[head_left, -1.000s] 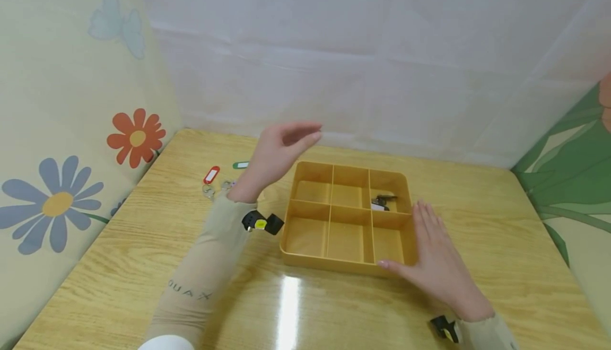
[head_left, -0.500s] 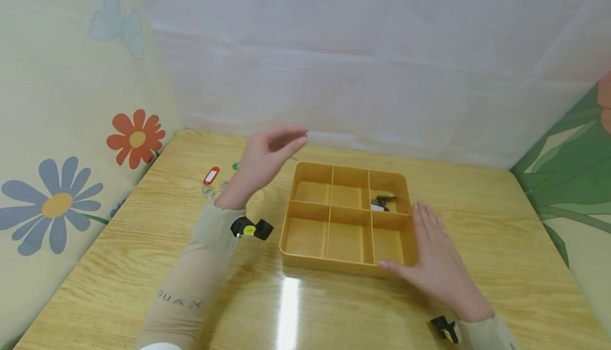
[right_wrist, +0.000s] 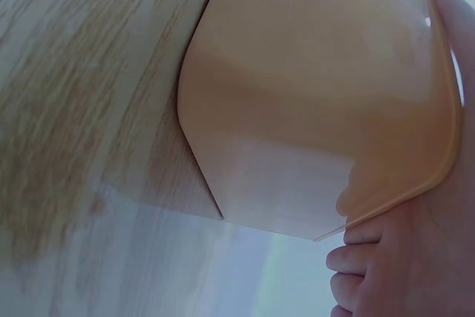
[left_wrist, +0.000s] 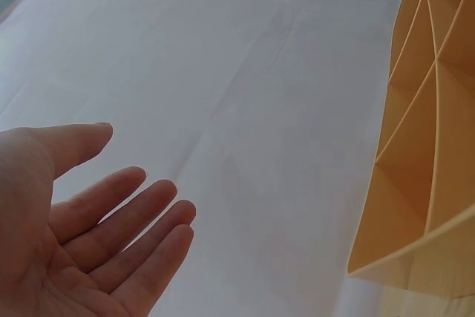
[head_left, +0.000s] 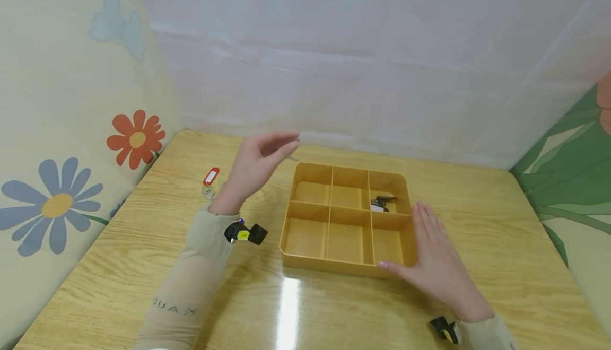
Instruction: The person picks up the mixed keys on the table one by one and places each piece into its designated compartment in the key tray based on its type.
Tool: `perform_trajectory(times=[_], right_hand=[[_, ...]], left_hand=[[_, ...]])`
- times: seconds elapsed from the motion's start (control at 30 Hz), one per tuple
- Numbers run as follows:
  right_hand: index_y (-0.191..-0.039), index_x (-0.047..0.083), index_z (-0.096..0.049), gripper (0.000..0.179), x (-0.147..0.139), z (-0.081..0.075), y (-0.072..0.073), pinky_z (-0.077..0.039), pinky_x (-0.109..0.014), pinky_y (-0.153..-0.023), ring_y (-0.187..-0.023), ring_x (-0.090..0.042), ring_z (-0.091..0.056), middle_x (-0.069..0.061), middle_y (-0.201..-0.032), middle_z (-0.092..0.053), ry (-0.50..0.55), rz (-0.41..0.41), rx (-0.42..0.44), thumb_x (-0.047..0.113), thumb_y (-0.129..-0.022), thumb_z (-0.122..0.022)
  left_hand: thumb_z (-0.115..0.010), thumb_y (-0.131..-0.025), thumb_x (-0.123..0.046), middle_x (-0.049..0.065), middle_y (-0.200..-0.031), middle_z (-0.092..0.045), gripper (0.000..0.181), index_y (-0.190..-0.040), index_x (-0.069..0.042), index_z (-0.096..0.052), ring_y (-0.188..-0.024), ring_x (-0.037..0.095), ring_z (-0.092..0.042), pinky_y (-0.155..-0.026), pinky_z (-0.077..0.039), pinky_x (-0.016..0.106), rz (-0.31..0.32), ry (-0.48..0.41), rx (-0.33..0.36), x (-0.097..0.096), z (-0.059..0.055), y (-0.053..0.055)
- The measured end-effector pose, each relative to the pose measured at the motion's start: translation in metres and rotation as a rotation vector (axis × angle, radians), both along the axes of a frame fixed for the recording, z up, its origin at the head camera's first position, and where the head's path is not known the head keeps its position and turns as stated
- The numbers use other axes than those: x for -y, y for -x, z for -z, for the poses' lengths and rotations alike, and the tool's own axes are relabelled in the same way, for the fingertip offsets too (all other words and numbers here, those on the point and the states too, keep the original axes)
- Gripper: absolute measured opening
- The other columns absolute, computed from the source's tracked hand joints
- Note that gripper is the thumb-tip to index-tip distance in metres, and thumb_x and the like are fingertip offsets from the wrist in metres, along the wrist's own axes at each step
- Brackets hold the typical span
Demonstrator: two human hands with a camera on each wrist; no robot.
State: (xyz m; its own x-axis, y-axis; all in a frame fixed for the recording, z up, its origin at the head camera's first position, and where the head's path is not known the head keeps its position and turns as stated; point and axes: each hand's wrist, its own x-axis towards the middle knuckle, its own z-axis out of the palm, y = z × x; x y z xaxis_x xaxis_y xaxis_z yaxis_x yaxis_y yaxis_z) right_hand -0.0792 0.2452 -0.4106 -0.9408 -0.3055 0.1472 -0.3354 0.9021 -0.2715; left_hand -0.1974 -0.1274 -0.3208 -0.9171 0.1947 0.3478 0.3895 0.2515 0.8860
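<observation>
Backdrop: we see a creased white sheet hanging behind the table, whose pale wood carries a bright streak of glare near the front.
Left cloth: cream, printed with a blue flower, a red flower and a faint butterfly.
Right cloth: large green leaves, with some coral at the edge.
Box: mustard yellow, open-topped, flat on the table; we count six compartments, in two rows of three.
Keys: dark, bunched in the back right compartment beside a white-labelled tag; too small for us to count.
Red tag: on the table, well to the left of the box, its white label upward; a metal ring lies at its near end.
Left hand: raised, just left of the box and apart from it; in the left wrist view we see a bare palm, the thumb well away from four loosely bent fingers.
Right hand: at the box's right side, fingers straight and close together along the wall, thumb stretched wide to the front rim.
Sleeves: beige, dark letters on the left one; a black device with a yellow patch sits at each wrist.
</observation>
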Motion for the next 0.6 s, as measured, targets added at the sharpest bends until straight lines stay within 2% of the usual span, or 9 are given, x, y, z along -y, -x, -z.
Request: perform_trajectory(times=[0.3, 0.6], right_hand=[[-0.160, -0.003, 0.001, 0.129, -0.001, 0.000, 0.001, 0.001, -0.043, -0.122, -0.153, -0.039, -0.001, -0.018, -0.167, 0.007, 0.001, 0.002, 0.012, 0.076, -0.083, -0.065], [-0.160, -0.005, -0.003, 0.128, -0.002, -0.002, 0.001, 0.000, -0.044, -0.123, -0.152, -0.041, -0.004, -0.018, -0.167, 0.006, -0.009, 0.000, 0.003, 0.076, -0.083, -0.065]], left_hand=[[-0.070, -0.099, -0.034, 0.003, -0.125, -0.070, 0.038, -0.130, -0.012, -0.070, -0.111, 0.017, -0.066, -0.098, -0.052, 0.036, -0.031, 0.016, 0.024, 0.009, 0.002, -0.004], [-0.072, -0.098, -0.029, 0.007, -0.125, -0.070, 0.037, -0.130, -0.010, -0.069, -0.112, 0.018, -0.067, -0.098, -0.052, 0.034, -0.039, 0.019, 0.064, 0.016, 0.010, -0.005]])
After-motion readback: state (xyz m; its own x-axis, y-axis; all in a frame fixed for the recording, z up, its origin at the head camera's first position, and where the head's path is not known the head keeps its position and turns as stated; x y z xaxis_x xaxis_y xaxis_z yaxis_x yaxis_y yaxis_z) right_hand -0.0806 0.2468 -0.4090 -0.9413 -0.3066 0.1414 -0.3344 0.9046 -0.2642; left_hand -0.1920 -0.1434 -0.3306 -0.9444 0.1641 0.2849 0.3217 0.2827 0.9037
